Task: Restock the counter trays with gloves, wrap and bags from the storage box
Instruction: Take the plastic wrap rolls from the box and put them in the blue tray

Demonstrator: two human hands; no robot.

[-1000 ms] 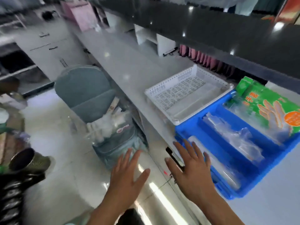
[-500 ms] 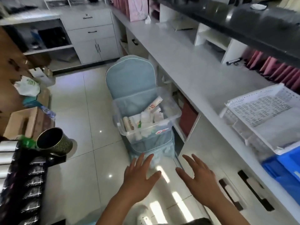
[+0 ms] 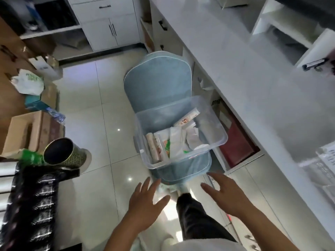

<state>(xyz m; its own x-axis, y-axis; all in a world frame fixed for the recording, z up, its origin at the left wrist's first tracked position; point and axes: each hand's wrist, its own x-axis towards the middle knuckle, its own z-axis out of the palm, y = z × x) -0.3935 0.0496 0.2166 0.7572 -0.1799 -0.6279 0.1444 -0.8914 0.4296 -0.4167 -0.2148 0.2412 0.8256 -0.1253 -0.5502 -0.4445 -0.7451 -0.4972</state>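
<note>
A clear plastic storage box point(image 3: 220, 130) sits on the seat of a blue-grey padded chair point(image 3: 157, 82) beside the counter. Inside it lie rolls of wrap point(image 3: 154, 147) and white and green packets point(image 3: 174, 144). My left hand point(image 3: 145, 203) hovers below the box with fingers spread, holding nothing. Just right of the chair's front edge, my right hand point(image 3: 226, 192) is also spread and empty. Neither hand touches the box. A corner of the white perforated tray point(image 3: 324, 158) shows blurred at the right edge on the counter.
The white counter point(image 3: 253, 84) runs along the right, with an open cubby holding a red item point(image 3: 235, 142) under it. On the left stand cardboard boxes point(image 3: 23, 131), a metal tin point(image 3: 61, 153) and dark packets point(image 3: 36, 205). White cabinets point(image 3: 108, 24) stand at the back.
My view has swung left and down from the counter trays to the storage box, which now sits closer and centred. Both hands stay spread and empty in front of me.
</note>
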